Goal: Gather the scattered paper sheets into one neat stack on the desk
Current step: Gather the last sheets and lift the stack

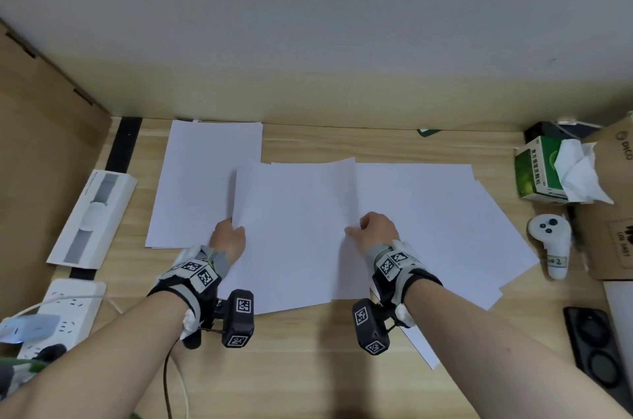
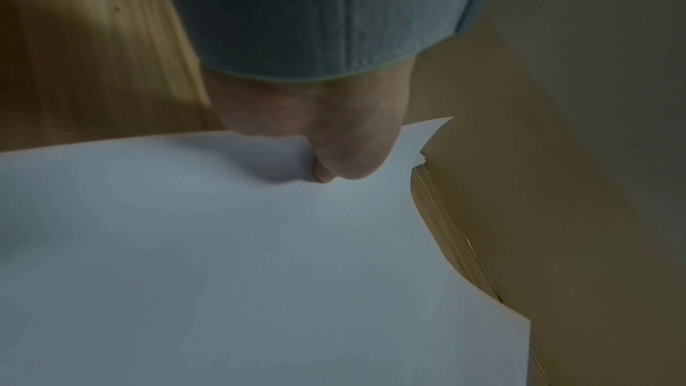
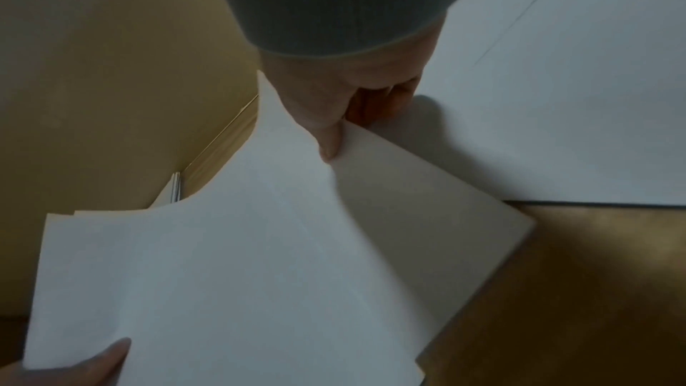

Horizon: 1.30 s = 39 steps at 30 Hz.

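Observation:
A bunch of white sheets (image 1: 294,233) is held above the middle of the wooden desk (image 1: 308,350), its far end lifted. My left hand (image 1: 230,234) pinches its left edge, thumb on top (image 2: 345,157). My right hand (image 1: 371,228) pinches its right edge, thumb on top (image 3: 328,140), fingers underneath. The held sheets (image 3: 241,260) bow between the two hands. A small pile of sheets (image 1: 202,178) lies flat at the back left. Several loose sheets (image 1: 438,219) lie fanned out to the right, partly under the held ones.
A white flat box (image 1: 90,216) and a power strip (image 1: 65,312) sit on the left. On the right stand a green tissue box (image 1: 544,168), a white controller (image 1: 551,243), a cardboard box (image 1: 613,206) and a black case (image 1: 596,346). A wall closes the back.

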Available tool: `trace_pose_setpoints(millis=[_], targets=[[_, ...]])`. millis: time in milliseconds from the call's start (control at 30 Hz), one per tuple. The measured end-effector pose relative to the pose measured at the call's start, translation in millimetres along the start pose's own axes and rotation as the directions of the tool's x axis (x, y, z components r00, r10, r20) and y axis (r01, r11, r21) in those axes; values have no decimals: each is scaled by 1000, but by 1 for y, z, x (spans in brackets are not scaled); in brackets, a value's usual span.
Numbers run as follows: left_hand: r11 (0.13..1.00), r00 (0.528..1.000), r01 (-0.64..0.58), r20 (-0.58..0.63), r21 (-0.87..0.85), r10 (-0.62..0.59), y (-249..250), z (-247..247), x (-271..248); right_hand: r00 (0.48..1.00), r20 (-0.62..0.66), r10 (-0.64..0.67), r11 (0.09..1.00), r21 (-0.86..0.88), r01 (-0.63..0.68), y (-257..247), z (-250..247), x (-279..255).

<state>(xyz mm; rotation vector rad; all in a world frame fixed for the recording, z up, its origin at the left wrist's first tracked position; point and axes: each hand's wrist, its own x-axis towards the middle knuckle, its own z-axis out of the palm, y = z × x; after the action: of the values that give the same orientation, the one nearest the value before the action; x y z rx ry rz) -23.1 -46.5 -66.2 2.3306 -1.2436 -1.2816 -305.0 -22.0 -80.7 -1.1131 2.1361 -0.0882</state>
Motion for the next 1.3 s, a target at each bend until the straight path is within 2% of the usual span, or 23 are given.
trace_pose_setpoints(millis=[133, 233, 300, 400, 533, 767, 867, 967, 1067, 1167, 1300], targets=[[1000, 1000, -5, 16, -30, 6, 1, 5, -1, 984, -171, 47, 992, 125, -26, 6, -9, -11], [997, 999, -27, 22, -66, 28, 1, 9, -7, 967, -239, 89, 983, 178, -47, 19, -30, -21], [997, 998, -35, 40, -66, 37, 1, 13, -11, 943, -285, 171, 962, 253, -99, 30, -44, -24], [999, 997, -41, 58, -25, 43, 2, 20, -22, 873, -341, 347, 881, 437, -180, 41, -65, -35], [999, 998, -22, 65, 41, 20, 3, 32, -28, 802, -358, 477, 801, 552, -231, 58, -77, -52], [990, 999, -31, 30, 140, 27, 5, 40, -25, 746, -322, 583, 678, 698, -229, 78, -68, -73], [986, 997, -57, 53, 160, 49, 6, 38, -25, 735, -322, 597, 658, 721, -218, 85, -65, -76], [987, 999, -39, 43, 157, 32, 8, 38, -26, 763, -307, 570, 660, 724, -201, 89, -63, -76], [997, 1000, -4, -15, 81, 5, 11, 42, -32, 831, -308, 463, 730, 664, -161, 86, -55, -77], [999, 994, -14, 107, 48, 9, 8, 49, -36, 919, -292, 266, 808, 588, -47, 75, -37, -80], [1000, 976, 20, 217, 12, -22, 7, 50, -43, 980, -155, 128, 865, 500, -34, 60, 0, -78]])
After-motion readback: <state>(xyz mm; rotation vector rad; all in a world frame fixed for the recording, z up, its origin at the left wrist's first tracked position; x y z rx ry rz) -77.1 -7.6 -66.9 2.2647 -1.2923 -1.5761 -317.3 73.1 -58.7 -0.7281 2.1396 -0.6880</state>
